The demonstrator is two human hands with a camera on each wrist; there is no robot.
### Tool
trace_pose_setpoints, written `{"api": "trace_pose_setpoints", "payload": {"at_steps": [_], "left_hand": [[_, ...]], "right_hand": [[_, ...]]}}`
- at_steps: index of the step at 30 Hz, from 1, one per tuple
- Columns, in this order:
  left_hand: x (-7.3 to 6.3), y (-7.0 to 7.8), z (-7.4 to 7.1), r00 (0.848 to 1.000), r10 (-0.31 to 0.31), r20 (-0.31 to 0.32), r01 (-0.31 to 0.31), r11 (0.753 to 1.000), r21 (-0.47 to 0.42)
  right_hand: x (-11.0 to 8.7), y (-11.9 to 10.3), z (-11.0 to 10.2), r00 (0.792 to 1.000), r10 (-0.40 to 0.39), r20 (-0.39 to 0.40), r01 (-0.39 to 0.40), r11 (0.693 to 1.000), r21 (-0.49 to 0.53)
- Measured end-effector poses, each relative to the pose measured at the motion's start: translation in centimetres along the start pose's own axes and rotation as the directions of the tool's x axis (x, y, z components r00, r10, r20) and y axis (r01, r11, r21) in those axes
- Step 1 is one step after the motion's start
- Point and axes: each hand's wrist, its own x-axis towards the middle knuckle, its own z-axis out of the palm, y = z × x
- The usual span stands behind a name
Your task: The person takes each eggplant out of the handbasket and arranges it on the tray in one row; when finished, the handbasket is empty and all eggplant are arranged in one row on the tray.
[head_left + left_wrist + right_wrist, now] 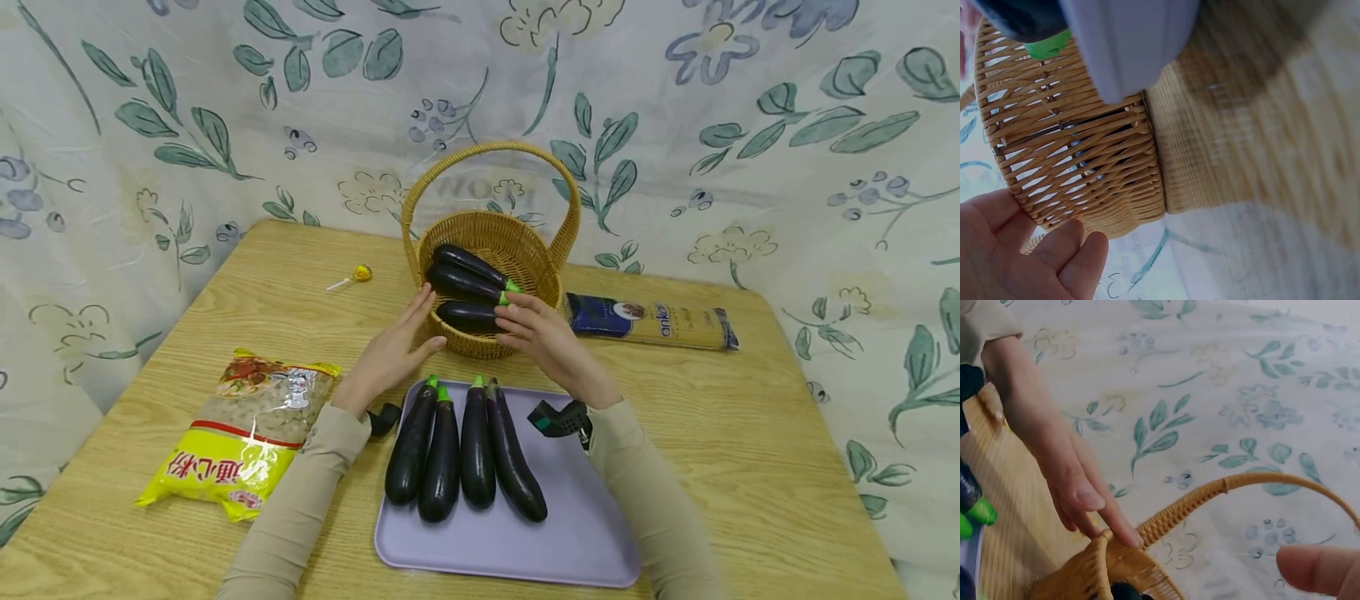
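Observation:
A wicker basket (487, 343) with a tall handle stands at the back of the table, holding three eggplants (465, 283) with green stem ends. My left hand (393, 354) touches the basket's left rim with its fingertips, as the right wrist view also shows. Over the front right of the rim is my right hand (547, 346), its fingers extended beside the front eggplant (467, 316) and covering its stem end. Only the right thumb (1319, 569) shows in the right wrist view, apart from the handle. Several eggplants (477, 450) lie side by side on the lilac tray (577, 533).
A yellow bag of pasta (243, 433) lies at the left. Behind it is a lollipop (362, 272). To the basket's right lies a blue-ended pack of long pasta (652, 322). A floral cloth (637, 167) hangs right behind the table.

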Motion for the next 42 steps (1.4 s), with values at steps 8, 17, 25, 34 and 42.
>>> {"api": "trace_pose_setpoints", "payload": {"at_steps": [8, 17, 25, 34, 42], "left_hand": [[0.0, -0.1, 0.1, 1.000, -0.004, 0.004, 0.004, 1.000, 0.000], [-0.1, -0.1, 0.1, 1.000, -0.010, 0.005, 0.010, 1.000, -0.023], [-0.1, -0.1, 0.1, 1.000, -0.002, -0.002, 0.002, 1.000, -0.023], [-0.2, -0.4, -0.1, 1.000, -0.005, -0.001, 0.005, 1.000, -0.027], [-0.2, -0.2, -0.1, 1.000, 0.016, 0.001, -0.016, 1.000, -0.018]], "right_hand": [[3.4, 0.2, 1.2, 0.973, 0.011, -0.232, -0.021, 0.999, -0.040], [6.2, 0.9, 1.6, 0.948, 0.024, -0.318, -0.092, 0.975, -0.201], [8.2, 1.5, 1.9, 0.889, -0.046, -0.456, -0.114, 0.941, -0.317], [9.4, 2.0, 2.1, 0.866, -0.019, -0.499, -0.132, 0.955, -0.265], [9.8, 1.9, 1.7, 0.882, 0.098, -0.460, -0.226, 0.946, -0.232]]}}
